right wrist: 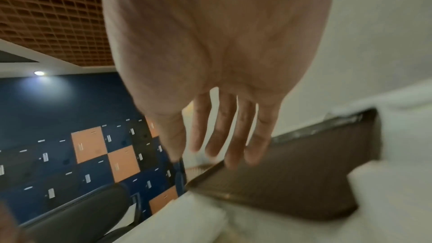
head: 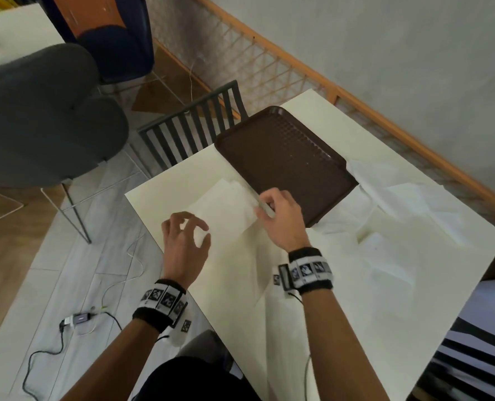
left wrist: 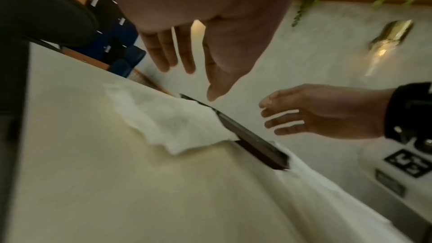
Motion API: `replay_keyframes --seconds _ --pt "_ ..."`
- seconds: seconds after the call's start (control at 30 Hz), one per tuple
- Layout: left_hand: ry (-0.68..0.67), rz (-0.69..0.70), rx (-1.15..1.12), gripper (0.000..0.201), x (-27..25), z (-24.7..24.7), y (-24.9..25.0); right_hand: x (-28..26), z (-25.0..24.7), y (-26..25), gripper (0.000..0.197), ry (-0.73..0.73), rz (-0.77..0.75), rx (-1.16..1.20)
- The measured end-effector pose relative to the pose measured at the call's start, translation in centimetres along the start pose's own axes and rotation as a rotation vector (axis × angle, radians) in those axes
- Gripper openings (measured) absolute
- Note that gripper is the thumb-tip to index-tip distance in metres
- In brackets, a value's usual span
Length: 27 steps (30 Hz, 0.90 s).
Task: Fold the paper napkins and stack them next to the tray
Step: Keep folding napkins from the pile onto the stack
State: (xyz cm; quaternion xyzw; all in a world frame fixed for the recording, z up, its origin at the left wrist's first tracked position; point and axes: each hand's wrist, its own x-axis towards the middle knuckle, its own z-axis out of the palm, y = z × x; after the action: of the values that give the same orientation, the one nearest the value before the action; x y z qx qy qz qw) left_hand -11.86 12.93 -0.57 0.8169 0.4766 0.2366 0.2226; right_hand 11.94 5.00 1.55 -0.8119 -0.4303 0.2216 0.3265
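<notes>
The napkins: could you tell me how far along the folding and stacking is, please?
Done: a folded napkin lies beside the tray. In hand: nothing; left hand and right hand hover over it, fingers relaxed. Left: unfolded napkins spread on the table right of the tray.

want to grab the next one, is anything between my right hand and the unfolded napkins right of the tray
Nothing visible: the right hand is open at the brown plastic tray's near corner, and the loose white paper napkins lie past bare cream table.

Left hand [head: 186,238] hovering, fingers loosely spread; right hand [head: 281,215] forward, fingers extended; both wrists banded.
</notes>
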Motion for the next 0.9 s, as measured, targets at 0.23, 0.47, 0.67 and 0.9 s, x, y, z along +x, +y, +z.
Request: replay_keyframes --seconds 0.23,0.47,0.67,0.9 --pt "-0.343 0.079 -0.19 0.023 -5.9 5.0 7.6 -6.6 -8.6 10.3 0.048 -0.108 0.288 -0.263" --pt "-0.533 0.026 -0.009 0.073 -9.4 11.4 12.5 -9.1 -9.7 13.0 0.012 0.034 0.207 -0.139" --pt "-0.446 -0.001 -0.082 0.047 -9.1 11.9 14.6 -11.8 -10.5 13.6 0.039 0.174 0.056 0.004" --pt "-0.31 -0.187 -0.426 0.018 -8.0 9.9 16.0 -13.5 -13.5 13.1 0.031 0.281 -0.024 0.118"
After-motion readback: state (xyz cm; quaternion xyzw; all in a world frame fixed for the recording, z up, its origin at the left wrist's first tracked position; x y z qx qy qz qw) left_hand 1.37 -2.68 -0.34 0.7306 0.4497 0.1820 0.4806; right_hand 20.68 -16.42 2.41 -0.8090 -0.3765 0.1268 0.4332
